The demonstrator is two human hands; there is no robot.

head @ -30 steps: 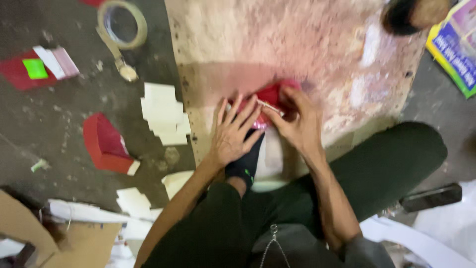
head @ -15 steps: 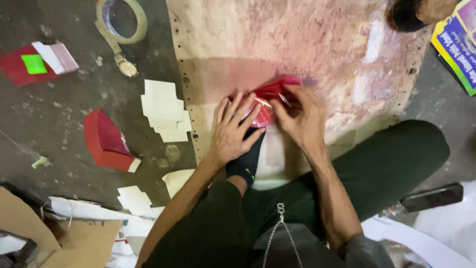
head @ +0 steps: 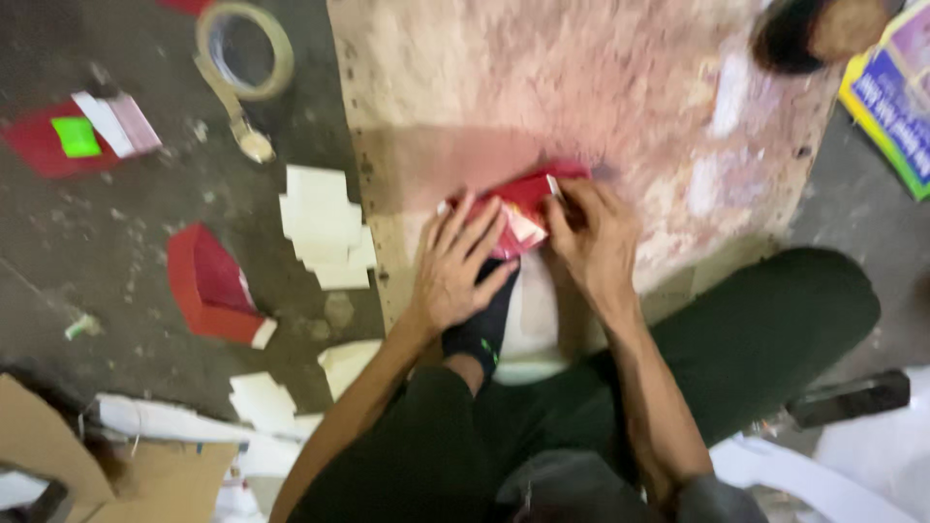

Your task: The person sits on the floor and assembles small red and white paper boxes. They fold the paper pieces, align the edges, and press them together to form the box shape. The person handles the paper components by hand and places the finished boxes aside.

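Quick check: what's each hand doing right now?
Left hand: open, fingers spread, pressing flat on the red paper piece.
Right hand: fingers curled on the same piece; grip unclear.

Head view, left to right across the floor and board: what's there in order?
Flat red card with a green sticker → folded red paper box → stack of white card pieces → left hand → red paper piece being pressed → right hand → blue printed sheet.

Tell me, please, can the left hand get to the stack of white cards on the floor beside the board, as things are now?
Probably yes. The left hand presses on the red paper piece on the board, and the stack of white cards lies on its own side, with only bare floor and board edge between.
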